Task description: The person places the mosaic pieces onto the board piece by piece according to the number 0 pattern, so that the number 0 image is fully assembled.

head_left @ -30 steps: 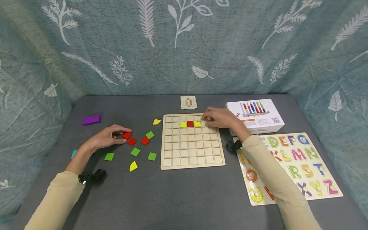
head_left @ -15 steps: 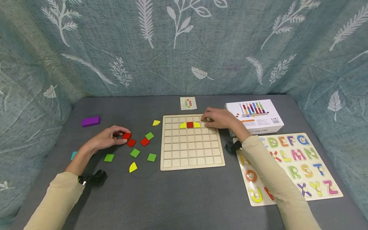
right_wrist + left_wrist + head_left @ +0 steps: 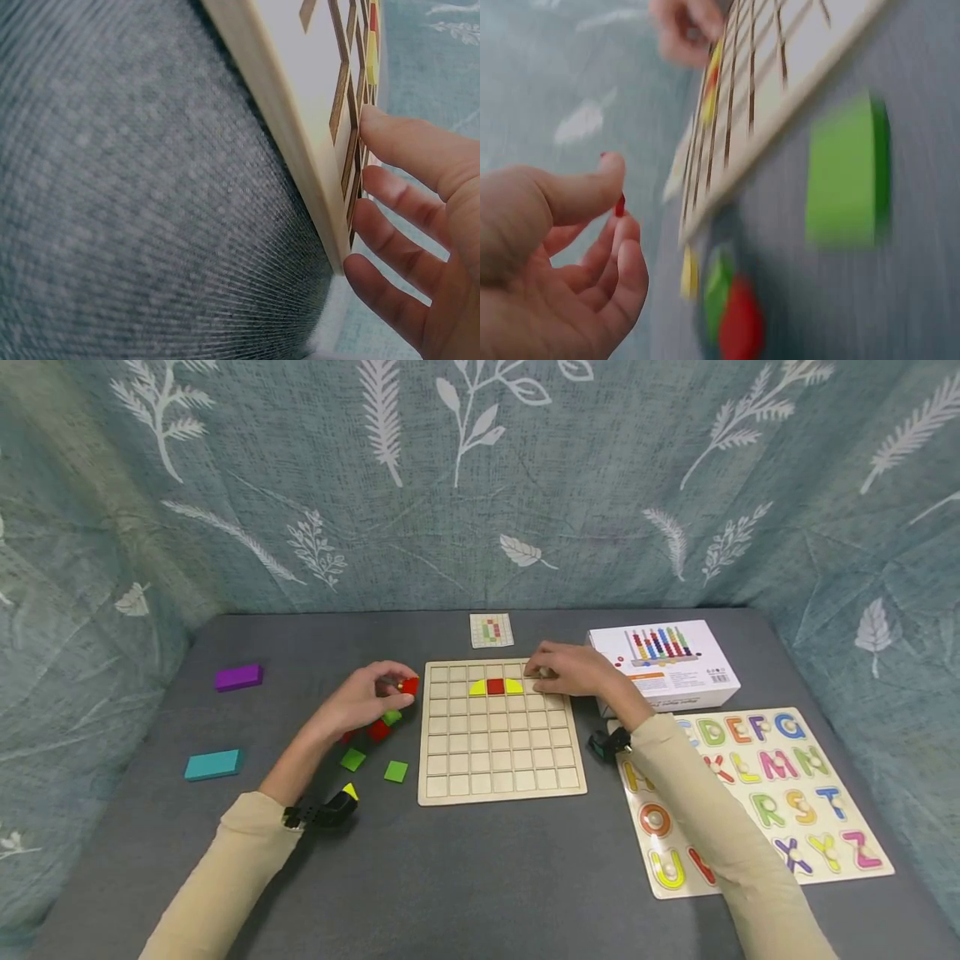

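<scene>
My left hand point(image 3: 365, 699) pinches a red square tile point(image 3: 409, 686) between thumb and fingers, just left of the wooden grid board point(image 3: 501, 743). In the left wrist view only a thin red edge of that tile point(image 3: 620, 205) shows at the fingertips. My right hand point(image 3: 576, 670) rests at the board's far right corner; in the right wrist view its fingers point(image 3: 394, 229) are spread and loosely bent, holding nothing. Toward the board's far side, a red square point(image 3: 496, 687) lies between two yellow quarter-round tiles point(image 3: 477, 687).
Loose green tiles point(image 3: 396, 771), a red tile point(image 3: 379, 730) and a partly hidden yellow tile point(image 3: 350, 791) lie around my left arm. Purple point(image 3: 238, 677) and teal point(image 3: 213, 765) blocks lie left. A pattern card point(image 3: 491, 631), abacus box point(image 3: 667, 664) and alphabet board point(image 3: 750, 827) surround the grid.
My left hand has picked up a red tile and carried it right and away from me, to beside the board's left edge. The teal block is now uncovered. My right hand stays put.
</scene>
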